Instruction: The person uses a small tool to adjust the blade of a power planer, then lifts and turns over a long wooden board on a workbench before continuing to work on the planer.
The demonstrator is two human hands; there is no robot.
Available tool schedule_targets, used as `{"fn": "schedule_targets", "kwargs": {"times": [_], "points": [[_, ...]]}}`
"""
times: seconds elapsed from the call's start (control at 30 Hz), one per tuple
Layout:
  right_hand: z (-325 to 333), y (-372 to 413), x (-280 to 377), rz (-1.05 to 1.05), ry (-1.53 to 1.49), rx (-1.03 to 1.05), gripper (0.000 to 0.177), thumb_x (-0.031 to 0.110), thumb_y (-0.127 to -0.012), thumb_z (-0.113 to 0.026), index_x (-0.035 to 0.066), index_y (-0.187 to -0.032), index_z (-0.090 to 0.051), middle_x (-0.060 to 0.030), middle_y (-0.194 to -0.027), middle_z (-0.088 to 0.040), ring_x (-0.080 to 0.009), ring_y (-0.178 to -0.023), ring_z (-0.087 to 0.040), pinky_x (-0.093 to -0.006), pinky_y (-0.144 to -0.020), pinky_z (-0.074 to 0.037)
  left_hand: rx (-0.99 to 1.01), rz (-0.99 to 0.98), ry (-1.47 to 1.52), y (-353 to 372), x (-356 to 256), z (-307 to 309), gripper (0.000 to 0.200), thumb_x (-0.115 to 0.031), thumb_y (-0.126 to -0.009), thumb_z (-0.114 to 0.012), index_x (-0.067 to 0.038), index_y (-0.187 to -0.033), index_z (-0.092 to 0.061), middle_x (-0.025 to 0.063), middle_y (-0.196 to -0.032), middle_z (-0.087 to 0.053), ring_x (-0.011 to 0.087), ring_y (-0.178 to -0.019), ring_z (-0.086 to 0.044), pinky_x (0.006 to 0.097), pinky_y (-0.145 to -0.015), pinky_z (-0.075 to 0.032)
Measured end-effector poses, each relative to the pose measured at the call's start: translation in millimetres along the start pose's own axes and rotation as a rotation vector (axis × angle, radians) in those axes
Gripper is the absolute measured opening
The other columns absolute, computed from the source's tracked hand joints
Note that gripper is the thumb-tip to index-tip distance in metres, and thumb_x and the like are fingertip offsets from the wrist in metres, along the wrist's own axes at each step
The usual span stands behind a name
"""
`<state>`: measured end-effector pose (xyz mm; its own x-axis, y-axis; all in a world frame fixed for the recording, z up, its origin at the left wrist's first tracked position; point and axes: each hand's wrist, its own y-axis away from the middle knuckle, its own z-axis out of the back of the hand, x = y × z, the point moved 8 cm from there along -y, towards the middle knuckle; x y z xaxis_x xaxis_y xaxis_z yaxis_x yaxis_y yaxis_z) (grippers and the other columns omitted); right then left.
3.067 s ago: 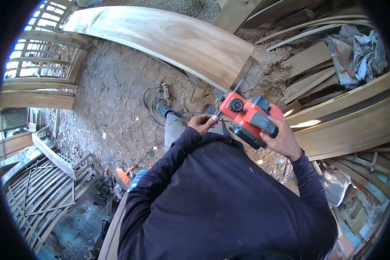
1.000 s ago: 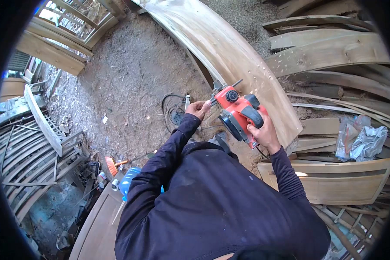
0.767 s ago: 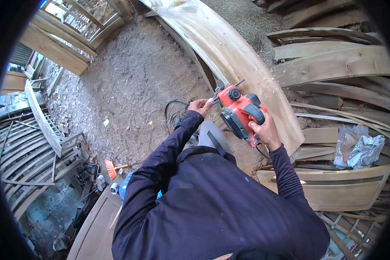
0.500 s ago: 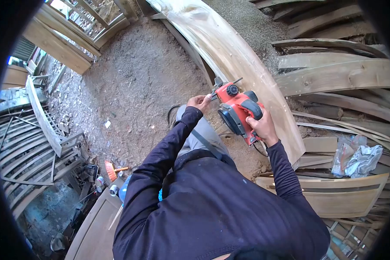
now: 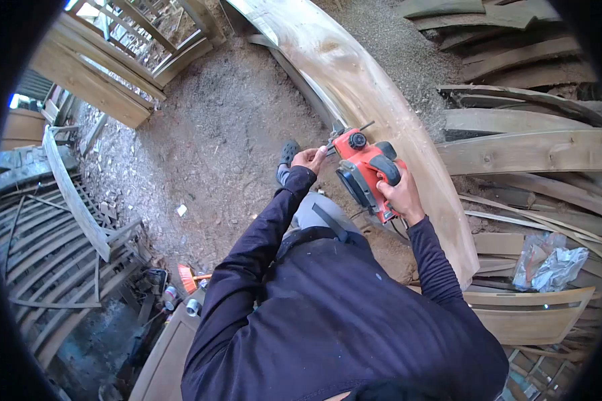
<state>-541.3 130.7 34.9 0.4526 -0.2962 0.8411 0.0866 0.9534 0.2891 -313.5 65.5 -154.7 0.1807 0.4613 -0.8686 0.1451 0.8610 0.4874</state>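
Observation:
A red electric planer (image 5: 362, 156) with a black knob and black handle is held at the inner edge of a long curved wooden board (image 5: 388, 93). My right hand (image 5: 403, 195) is wrapped round its rear handle. At its front, the fingers of my left hand (image 5: 309, 159) are closed on the metal side fence and rod sticking out from the planer. The planer is tilted, its dark base turned partly towards my body. Whether it touches the board cannot be made out.
Stacked curved planks (image 5: 528, 150) lie along the right, with a clear plastic bag (image 5: 548, 264) on them. A slatted wooden piece (image 5: 53, 247) stands at left, near an orange brush (image 5: 188, 277). A wooden frame (image 5: 100, 73) is at upper left. Shavings cover the ground.
The view has shifted slightly, and a shoe now shows beyond my left hand. Both hands keep their hold on the planer, which stays at nearly the same spot beside the board.

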Motion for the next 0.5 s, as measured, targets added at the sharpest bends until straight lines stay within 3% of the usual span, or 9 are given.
{"fn": "schedule_targets", "kwargs": {"times": [0.07,0.13,0.27,0.33,0.43,0.5], "points": [[-12,-18,8,-0.030,0.011,-0.006,0.026,0.011,-0.068,-0.065,-0.001,-0.090,-0.062,-0.0130,-0.077,-0.065,-0.0241,-0.073,-0.064,-0.0353,-0.070,-0.049,0.011,0.021,-0.004,-10,-7,13,0.052,-0.046,-0.089,-0.062,0.002,-0.106,-0.067,0.0102,-0.090,-0.071,0.0146,-0.081,-0.064,0.0298,-0.075,-0.050],[-21,-41,18,-0.051,0.023,-0.007,0.025,0.011,-0.068,-0.065,-0.001,-0.090,-0.062,-0.0137,-0.077,-0.065,-0.0250,-0.072,-0.064,-0.0361,-0.070,-0.049,-0.029,0.012,0.047,-29,-11,32,0.050,-0.049,-0.090,-0.060,0.000,-0.092,-0.068,-0.0018,-0.072,-0.060,0.0064,-0.064,-0.051,0.0231,-0.059,-0.042],[-44,-90,32,-0.015,0.060,0.005,0.026,0.013,-0.069,-0.065,-0.001,-0.091,-0.062,-0.0156,-0.075,-0.064,-0.0287,-0.071,-0.064,-0.0380,-0.069,-0.049,-0.043,0.105,-0.090,-65,-22,69,0.047,-0.047,-0.090,-0.060,0.000,-0.092,-0.068,-0.0019,-0.071,-0.060,0.0061,-0.064,-0.050,0.0227,-0.058,-0.042],[-54,-110,50,0.063,0.080,-0.045,0.026,0.014,-0.069,-0.065,-0.001,-0.091,-0.061,-0.0166,-0.073,-0.062,-0.0307,-0.069,-0.063,-0.0392,-0.066,-0.049,-0.020,0.113,-0.040,-85,-28,84,0.048,-0.047,-0.090,-0.060,0.000,-0.093,-0.068,-0.0017,-0.072,-0.060,0.0063,-0.064,-0.051,0.0229,-0.059,-0.042],[-70,-145,63,0.019,0.055,0.000,0.028,0.014,-0.069,-0.065,-0.001,-0.092,-0.061,-0.0170,-0.072,-0.062,-0.0312,-0.069,-0.063,-0.0400,-0.065,-0.048,-0.020,0.092,0.026,-112,-40,108,0.049,-0.048,-0.090,-0.061,0.000,-0.095,-0.068,-0.0010,-0.074,-0.062,0.0068,-0.066,-0.052,0.0233,-0.062,-0.044],[-82,-166,67,-0.005,0.041,0.025,0.029,0.015,-0.069,-0.065,-0.001,-0.092,-0.061,-0.0175,-0.073,-0.062,-0.0322,-0.070,-0.063,-0.0407,-0.066,-0.048,-0.047,0.081,-0.081,-130,-51,126,0.053,-0.050,-0.088,-0.061,0.002,-0.098,-0.068,0.0059,-0.080,-0.068,0.0123,-0.072,-0.060,0.0304,-0.069,-0.049]]}}
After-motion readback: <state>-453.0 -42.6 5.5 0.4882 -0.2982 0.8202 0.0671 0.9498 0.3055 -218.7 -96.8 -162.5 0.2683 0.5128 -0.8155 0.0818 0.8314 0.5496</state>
